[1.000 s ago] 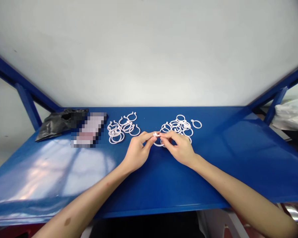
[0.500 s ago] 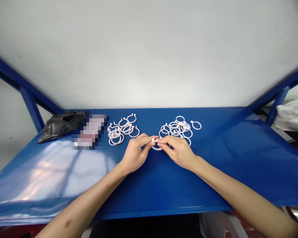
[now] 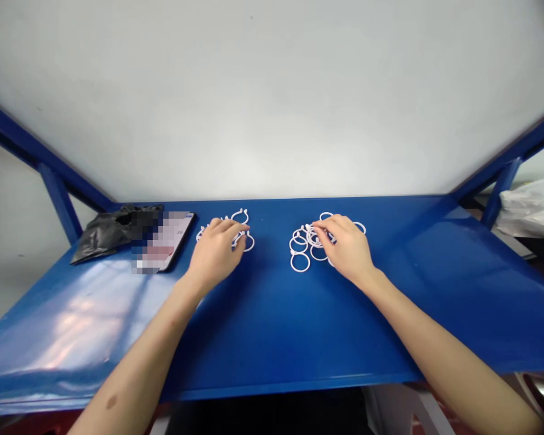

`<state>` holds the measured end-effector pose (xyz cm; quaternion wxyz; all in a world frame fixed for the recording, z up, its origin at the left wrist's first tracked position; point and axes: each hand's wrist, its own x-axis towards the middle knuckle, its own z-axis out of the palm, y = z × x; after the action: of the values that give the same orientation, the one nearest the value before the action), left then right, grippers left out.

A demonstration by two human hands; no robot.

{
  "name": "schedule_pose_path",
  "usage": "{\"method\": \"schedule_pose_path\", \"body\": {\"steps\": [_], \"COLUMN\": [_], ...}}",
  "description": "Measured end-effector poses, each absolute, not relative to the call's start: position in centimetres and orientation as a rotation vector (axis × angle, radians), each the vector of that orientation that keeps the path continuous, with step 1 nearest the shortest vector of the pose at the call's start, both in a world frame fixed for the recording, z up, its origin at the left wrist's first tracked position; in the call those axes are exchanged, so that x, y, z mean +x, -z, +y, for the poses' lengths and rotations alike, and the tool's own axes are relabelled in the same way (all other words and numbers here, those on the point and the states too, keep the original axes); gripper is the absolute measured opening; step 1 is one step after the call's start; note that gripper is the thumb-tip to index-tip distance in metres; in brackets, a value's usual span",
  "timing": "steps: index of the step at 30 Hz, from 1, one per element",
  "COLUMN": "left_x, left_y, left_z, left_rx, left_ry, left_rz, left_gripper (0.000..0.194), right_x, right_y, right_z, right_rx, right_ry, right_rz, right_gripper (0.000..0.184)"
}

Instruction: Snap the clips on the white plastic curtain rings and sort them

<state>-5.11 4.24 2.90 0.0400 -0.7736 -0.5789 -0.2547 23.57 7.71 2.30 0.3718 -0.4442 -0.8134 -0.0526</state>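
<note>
My left hand [image 3: 217,251] hovers over a cluster of white plastic rings on the left, its thumb and fingers apart. Some of those rings, such as a far one [image 3: 240,217], gape between two knobbed ends; my hand covers much of the group. Over the right cluster, my right hand [image 3: 344,244] has thumb and index finger pinched at a white plastic ring [image 3: 315,237] among overlapping ones. Just left of these fingers, another white ring [image 3: 300,262] lies flat and looks joined at its knob. Several rings are partly hidden under my right hand.
A blue table [image 3: 272,338] lies beneath everything, against a pale wall. To the left rest a phone [image 3: 174,238], partly blurred out, and a black plastic bag [image 3: 102,235]. Blue frame bars [image 3: 58,193] rise at both sides. A whitish plastic bag [image 3: 532,208] is at far right.
My hands have parted from the middle, where both held a white ring. The left has moved left and opened over the left cluster; the right has moved onto the right cluster.
</note>
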Motion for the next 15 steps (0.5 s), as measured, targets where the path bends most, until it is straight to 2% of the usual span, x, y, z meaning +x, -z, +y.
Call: {"method": "schedule_pose_path", "body": {"steps": [5,8,10,15], "left_x": [-6.7,-6.1,-5.3,-2.8], "left_y": [-3.0,-2.6,-2.5,-2.8], "left_z": [4.6,4.5,4.3,3.3], "left_rx": [-2.424,-2.486,-2.521,-2.584], "left_ry": [0.470,0.407,0.485,0.952], "left_rz": [-1.766,-1.692,-1.626,-1.458], "left_gripper": [0.016,0.008,0.008,0.009], "right_x": [25.1,24.8,24.2,22.5], "right_y": [-1.9,-2.0,-2.1,-2.3], "right_z": [9.1,8.9,8.4,6.6], "right_rx": [-1.316,-1.286,-1.205,-0.936], "right_ry": [0.237,0.245,0.205,-0.075], "right_rz": [-2.083,-2.053,-2.081,-2.151], "right_gripper": [0.033,0.030,0.027,0.028]}}
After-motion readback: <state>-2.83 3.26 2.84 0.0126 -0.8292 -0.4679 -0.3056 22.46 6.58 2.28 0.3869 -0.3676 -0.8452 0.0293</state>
